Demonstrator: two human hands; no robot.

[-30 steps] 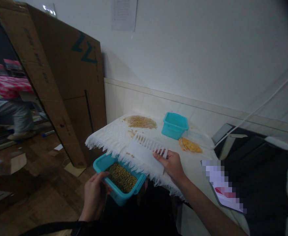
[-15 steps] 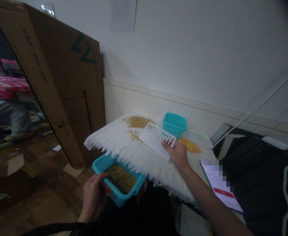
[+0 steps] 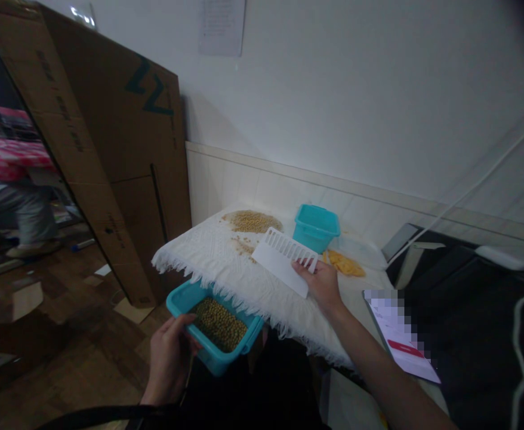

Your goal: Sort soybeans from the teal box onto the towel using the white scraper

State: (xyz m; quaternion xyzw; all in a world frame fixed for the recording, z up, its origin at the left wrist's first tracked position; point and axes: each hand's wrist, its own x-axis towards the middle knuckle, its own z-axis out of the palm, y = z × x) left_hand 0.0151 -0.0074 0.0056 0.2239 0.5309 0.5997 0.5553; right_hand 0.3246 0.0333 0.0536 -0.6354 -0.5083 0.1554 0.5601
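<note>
My left hand grips the near corner of a teal bin of beans, held just below the front edge of the small table. My right hand is closed on a white comb-edged scraper, raised a little above the white fringed cloth. Beyond the scraper, a pile of beans lies at the cloth's far left, with a few scattered beans nearer.
A second teal bin stands at the back of the table beside a heap of yellow pieces. A large cardboard box leans against the wall on the left. A paper sheet and dark equipment lie right.
My right hand has lifted the scraper from the table's front edge and carried it back toward the bean pile. The left hand and its bin have hardly moved.
</note>
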